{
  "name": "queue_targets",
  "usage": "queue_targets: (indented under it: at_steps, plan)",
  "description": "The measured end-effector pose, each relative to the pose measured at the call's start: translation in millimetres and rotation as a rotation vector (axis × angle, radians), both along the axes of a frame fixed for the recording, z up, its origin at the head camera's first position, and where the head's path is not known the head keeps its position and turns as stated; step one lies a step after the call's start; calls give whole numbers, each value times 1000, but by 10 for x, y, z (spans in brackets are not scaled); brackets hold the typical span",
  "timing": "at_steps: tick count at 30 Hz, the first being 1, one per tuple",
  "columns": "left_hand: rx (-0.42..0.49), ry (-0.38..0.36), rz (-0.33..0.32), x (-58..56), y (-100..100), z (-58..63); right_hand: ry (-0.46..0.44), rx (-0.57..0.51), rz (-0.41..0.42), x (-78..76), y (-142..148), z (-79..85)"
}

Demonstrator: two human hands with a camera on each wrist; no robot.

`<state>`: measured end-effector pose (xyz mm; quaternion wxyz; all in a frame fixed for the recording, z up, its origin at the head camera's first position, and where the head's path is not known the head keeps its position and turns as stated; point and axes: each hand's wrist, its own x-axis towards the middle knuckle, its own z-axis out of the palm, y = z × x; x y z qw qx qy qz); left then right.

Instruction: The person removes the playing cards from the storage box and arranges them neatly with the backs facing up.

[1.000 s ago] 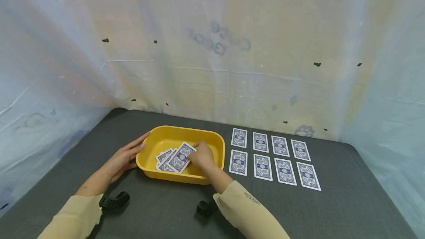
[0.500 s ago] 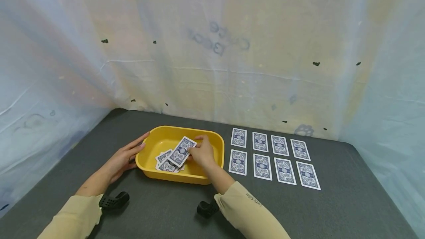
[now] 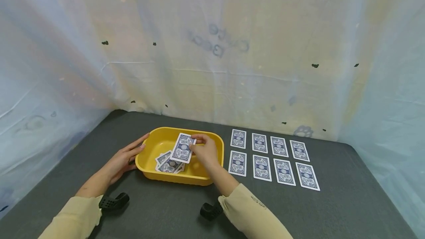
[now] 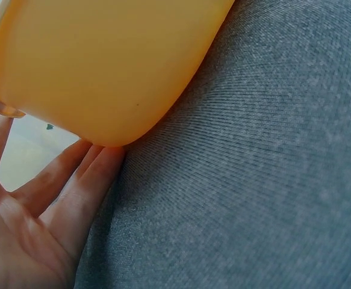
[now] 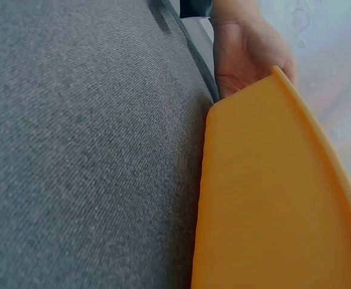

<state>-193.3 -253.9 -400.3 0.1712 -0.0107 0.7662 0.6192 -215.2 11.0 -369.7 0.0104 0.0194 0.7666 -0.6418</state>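
A yellow plastic bin [image 3: 179,178] stands on the dark cloth, with several playing cards [image 3: 169,166] fanned loosely at its bottom, patterned blue backs up. My right hand [image 3: 206,154], over the bin's right half, pinches one playing card [image 3: 182,148] by its right edge between thumb and fingers. That card is tilted above the others, back side showing. At the bin's left end my left hand [image 3: 120,162] rests its outstretched fingers against the wall and rim. The left wrist view shows these fingers [image 4: 97,180] straight on the yellow wall.
Right of the bin, playing cards lie face down in two rows, a back row [image 3: 259,143] and a front row [image 3: 262,168], with gaps between them. A pale curtain [image 3: 212,84] encloses the dark cloth-covered table [image 3: 159,209] at the back and sides.
My right hand has lifted the pinched card slightly up from the pile, and the card has turned more upright. More of the cards beneath show now. The left hand has stayed put.
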Motion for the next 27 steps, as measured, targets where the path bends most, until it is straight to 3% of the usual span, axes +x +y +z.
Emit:
queue_targets:
  at_steps: [14, 27]
  plan:
    - [5, 13, -14, -6, 2, -17, 10, -131, 84, 92, 288, 90]
    - [0, 27, -16, 26, -2, 4, 46, -96, 117, 330, 600, 144]
